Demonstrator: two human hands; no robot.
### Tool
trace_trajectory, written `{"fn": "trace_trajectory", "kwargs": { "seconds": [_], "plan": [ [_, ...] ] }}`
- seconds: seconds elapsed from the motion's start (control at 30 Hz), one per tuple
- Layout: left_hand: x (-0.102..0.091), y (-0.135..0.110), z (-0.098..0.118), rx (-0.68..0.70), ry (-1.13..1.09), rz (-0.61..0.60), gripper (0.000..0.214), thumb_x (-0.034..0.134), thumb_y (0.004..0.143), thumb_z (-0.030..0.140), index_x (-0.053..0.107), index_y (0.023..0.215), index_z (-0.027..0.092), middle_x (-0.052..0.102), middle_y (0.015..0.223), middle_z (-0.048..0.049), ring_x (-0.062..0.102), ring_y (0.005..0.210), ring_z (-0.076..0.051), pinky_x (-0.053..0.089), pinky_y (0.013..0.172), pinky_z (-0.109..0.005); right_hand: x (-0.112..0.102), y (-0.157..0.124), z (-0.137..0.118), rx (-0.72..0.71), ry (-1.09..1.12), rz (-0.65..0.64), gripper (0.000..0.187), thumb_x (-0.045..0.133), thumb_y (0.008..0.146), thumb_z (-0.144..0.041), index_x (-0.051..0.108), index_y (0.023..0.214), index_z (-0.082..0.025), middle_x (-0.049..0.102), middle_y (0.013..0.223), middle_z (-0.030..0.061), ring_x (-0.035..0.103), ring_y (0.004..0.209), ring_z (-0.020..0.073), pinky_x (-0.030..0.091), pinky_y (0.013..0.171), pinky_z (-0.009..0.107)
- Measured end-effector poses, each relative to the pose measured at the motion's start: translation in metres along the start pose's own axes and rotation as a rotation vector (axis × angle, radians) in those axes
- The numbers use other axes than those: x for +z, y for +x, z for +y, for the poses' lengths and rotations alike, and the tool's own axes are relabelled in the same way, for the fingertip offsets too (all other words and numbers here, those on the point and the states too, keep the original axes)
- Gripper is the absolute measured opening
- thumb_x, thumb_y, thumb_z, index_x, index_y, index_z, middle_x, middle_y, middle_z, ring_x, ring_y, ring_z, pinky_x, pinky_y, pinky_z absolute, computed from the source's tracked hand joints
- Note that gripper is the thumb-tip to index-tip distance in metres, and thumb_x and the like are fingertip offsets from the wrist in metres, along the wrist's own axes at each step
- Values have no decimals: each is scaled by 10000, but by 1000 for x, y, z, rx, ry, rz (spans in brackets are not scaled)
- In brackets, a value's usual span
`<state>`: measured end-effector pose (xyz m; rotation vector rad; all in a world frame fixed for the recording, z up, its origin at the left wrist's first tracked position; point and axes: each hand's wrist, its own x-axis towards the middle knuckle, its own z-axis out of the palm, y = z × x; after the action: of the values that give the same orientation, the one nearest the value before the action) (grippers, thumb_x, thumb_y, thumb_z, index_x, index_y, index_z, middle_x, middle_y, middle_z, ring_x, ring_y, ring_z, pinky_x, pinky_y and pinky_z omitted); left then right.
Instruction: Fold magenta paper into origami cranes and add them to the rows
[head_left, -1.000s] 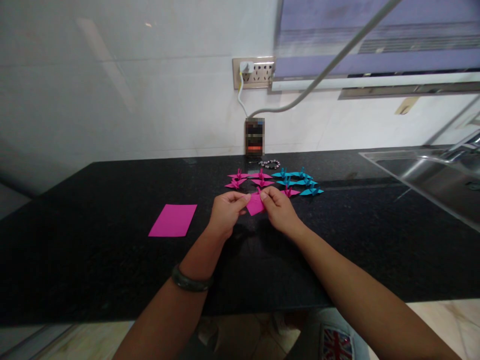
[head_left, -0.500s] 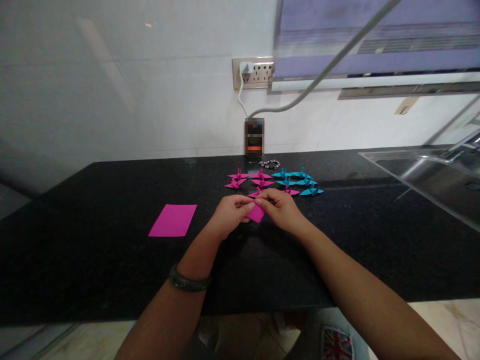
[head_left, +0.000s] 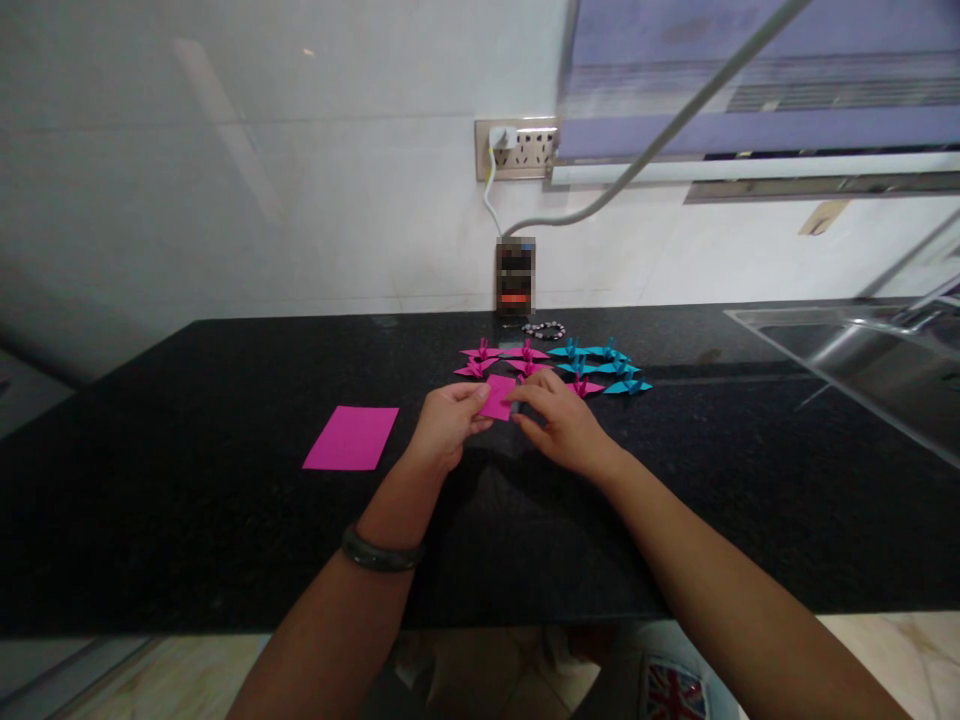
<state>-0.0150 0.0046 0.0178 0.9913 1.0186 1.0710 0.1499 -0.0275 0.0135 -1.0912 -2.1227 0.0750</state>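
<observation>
My left hand (head_left: pixel 442 428) pinches a small folded square of pink paper (head_left: pixel 498 398) by its left side, thumb on top. My right hand (head_left: pixel 568 428) is at the paper's right edge with thumb and fingers apart; whether a fingertip touches the edge I cannot tell. Just behind my hands stand pink paper cranes (head_left: pixel 527 350) in rows, one partly hidden by my right hand. Blue paper cranes (head_left: pixel 628 387) stand to their right. A flat pink paper sheet (head_left: pixel 351 438) lies on the counter to the left of my left hand.
The black countertop (head_left: pixel 187 500) runs to a white wall. A phone-like device (head_left: pixel 515 277), blurred out, leans there under a socket panel (head_left: pixel 517 149). In front of it lies a beaded bracelet (head_left: pixel 545 330). A steel sink (head_left: pixel 862 370) is at the right. A grey cable (head_left: pixel 645 150) crosses above.
My right fingers have come off the folded paper's top and spread at its right edge. The paper has turned from corner-down to nearly square-on, still in my left hand. The view shifted slightly.
</observation>
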Motion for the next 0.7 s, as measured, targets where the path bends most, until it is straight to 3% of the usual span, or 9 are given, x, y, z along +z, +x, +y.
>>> {"fn": "trace_trajectory", "kwargs": {
  "seconds": [0.2,0.4,0.6,0.7],
  "plan": [
    [1,-2,-3,23,-24,-74,186,674,653,243,669,792,120,646,742,-40,575,599,-79,480,561,-197,5,-1,2,-11,-33,-29,204,473,816,-206,621,954,-235,495,864,51,485,787,152,413,654,267],
    [0,-3,-3,31,-53,-186,283,684,647,293,664,880,133,671,871,-72,614,718,-111,487,683,-240,9,0,0,91,104,119,154,486,823,-222,626,883,-208,529,827,55,501,793,163,421,693,293],
    [3,-5,-1,16,-20,-197,306,686,649,287,651,907,125,676,869,-84,632,725,-129,486,663,-238,13,1,-6,193,114,273,95,526,786,-228,611,780,-186,509,877,75,487,870,191,427,720,326],
    [4,-6,-1,15,-12,-201,313,685,651,288,648,912,118,676,871,-88,635,724,-133,485,646,-230,15,1,-6,211,158,274,91,511,791,-216,589,753,-188,549,845,65,510,822,180,429,704,318]
  ]
}}
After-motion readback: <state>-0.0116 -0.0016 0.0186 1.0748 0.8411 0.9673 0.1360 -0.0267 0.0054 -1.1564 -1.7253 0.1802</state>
